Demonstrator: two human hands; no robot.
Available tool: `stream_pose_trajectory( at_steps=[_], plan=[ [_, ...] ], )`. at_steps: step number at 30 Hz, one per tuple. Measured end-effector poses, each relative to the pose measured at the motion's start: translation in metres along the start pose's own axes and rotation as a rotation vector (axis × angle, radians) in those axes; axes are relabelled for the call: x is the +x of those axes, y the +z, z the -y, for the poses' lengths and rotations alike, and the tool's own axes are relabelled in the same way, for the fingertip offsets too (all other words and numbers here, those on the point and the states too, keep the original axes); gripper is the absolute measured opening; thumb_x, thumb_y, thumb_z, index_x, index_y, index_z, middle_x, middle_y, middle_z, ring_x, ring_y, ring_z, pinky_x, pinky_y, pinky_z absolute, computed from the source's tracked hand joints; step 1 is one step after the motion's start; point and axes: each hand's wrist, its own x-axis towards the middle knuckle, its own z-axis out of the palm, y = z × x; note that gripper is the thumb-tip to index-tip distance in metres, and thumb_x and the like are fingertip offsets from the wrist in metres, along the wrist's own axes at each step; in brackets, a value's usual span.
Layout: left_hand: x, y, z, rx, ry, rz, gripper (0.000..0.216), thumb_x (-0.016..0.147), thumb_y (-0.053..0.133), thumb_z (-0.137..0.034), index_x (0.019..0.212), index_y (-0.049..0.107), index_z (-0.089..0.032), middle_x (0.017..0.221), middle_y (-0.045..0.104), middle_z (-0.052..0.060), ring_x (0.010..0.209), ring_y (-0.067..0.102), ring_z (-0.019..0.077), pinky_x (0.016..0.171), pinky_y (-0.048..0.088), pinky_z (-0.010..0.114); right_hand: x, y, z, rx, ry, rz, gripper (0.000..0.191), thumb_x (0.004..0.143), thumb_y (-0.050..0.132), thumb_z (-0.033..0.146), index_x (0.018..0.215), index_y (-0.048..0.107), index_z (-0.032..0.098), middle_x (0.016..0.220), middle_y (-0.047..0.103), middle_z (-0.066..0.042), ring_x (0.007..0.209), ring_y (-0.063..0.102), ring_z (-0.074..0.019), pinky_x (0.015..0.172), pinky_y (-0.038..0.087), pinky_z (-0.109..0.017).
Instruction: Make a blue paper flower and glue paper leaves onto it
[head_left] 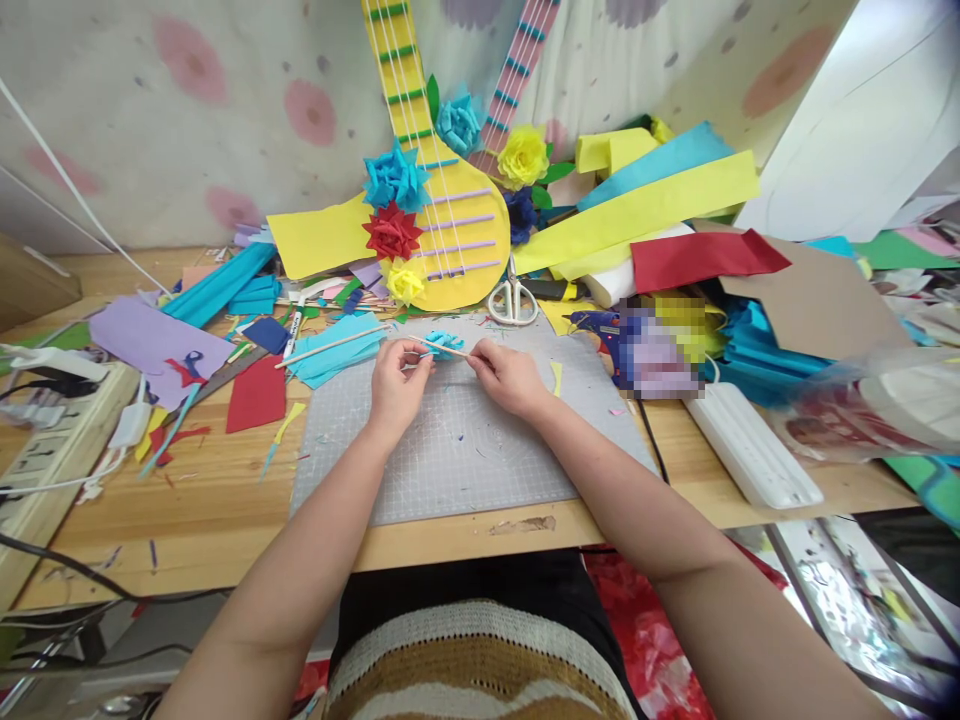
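We see the two bare hands meeting near the far edge of the grey cutting mat (465, 470), with one thin wooden stick (454, 351) stretched between them. The left hand (401, 382) has its thumb and fingers drawn together around the stick's left end. The right hand (511, 376) pinches the other end between thumb and fingertips, its remaining fingers curled in. The stick tilts slightly, its left end farther from us, above the mat. Right behind it we make out a crumpled blue paper piece (444, 341); we cannot tell whether it is fixed to the stick or only lies beyond it.

To the left of the hands, a second wooden stick (334, 346) lies slantwise across a light blue paper sheet (345, 362), near a white marker (293, 333). Farther left we find a red paper rectangle (256, 393) and a larger lilac paper sheet (157, 345) on the wooden table (247, 510).

Beyond the hands, a yellow lute-shaped cutout (480, 235) leans upright, with a blue paper flower (396, 178), a red paper flower (393, 233) and a yellow paper flower (405, 282) along its left side. White-handled scissors (514, 304) rest just beside its lower right edge.
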Motion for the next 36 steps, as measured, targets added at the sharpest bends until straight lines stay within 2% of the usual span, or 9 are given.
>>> stream_pose_trajectory(
  at_steps=[4, 10, 20, 30, 36],
  plan=[
    [-0.003, 0.0, -0.004, 0.085, 0.066, 0.001, 0.008, 0.071, 0.062, -0.024, 0.076, 0.06, -0.019, 0.091, 0.05, 0.002, 0.067, 0.055, 0.0078, 0.059, 0.049, 0.021, 0.0, 0.001, 0.002, 0.027, 0.016, 0.002, 0.029, 0.091, 0.028, 0.035, 0.091, 0.053, 0.02, 0.079, 0.064, -0.003, 0.067, 0.056, -0.0151, 0.058, 0.03, -0.025],
    [-0.006, -0.002, -0.009, 0.245, 0.2, 0.077, 0.007, 0.074, 0.059, -0.025, 0.077, 0.064, -0.021, 0.093, 0.05, 0.003, 0.066, 0.05, 0.0076, 0.06, 0.044, 0.02, -0.001, 0.005, 0.004, 0.123, -0.001, -0.067, 0.02, 0.084, 0.043, 0.032, 0.095, 0.053, 0.019, 0.078, 0.063, -0.002, 0.066, 0.054, -0.0137, 0.061, 0.033, -0.024],
    [-0.003, 0.0, 0.005, 0.362, 0.393, 0.112, 0.012, 0.076, 0.06, -0.029, 0.083, 0.068, -0.023, 0.079, 0.043, 0.001, 0.073, 0.048, 0.011, 0.062, 0.043, 0.023, 0.002, 0.015, 0.005, 0.182, 0.038, -0.106, 0.018, 0.08, 0.048, 0.028, 0.09, 0.061, 0.019, 0.063, 0.059, 0.001, 0.057, 0.051, -0.0117, 0.056, 0.032, -0.022],
    [-0.001, -0.001, -0.003, 0.51, 0.547, 0.154, 0.012, 0.08, 0.056, -0.029, 0.081, 0.066, -0.022, 0.082, 0.063, 0.003, 0.086, 0.05, 0.0175, 0.08, 0.04, 0.033, 0.002, 0.019, 0.002, 0.139, 0.036, -0.126, 0.019, 0.08, 0.048, 0.028, 0.09, 0.062, 0.019, 0.065, 0.06, 0.0, 0.058, 0.051, -0.0119, 0.056, 0.031, -0.022],
    [-0.002, -0.001, -0.004, 0.528, 0.527, 0.165, 0.013, 0.078, 0.058, -0.028, 0.088, 0.062, -0.021, 0.089, 0.065, 0.004, 0.09, 0.051, 0.0189, 0.083, 0.039, 0.036, 0.003, 0.017, 0.005, 0.136, 0.041, -0.106, 0.02, 0.079, 0.048, 0.027, 0.089, 0.063, 0.019, 0.066, 0.062, -0.001, 0.059, 0.053, -0.0129, 0.057, 0.032, -0.023]
  ],
)
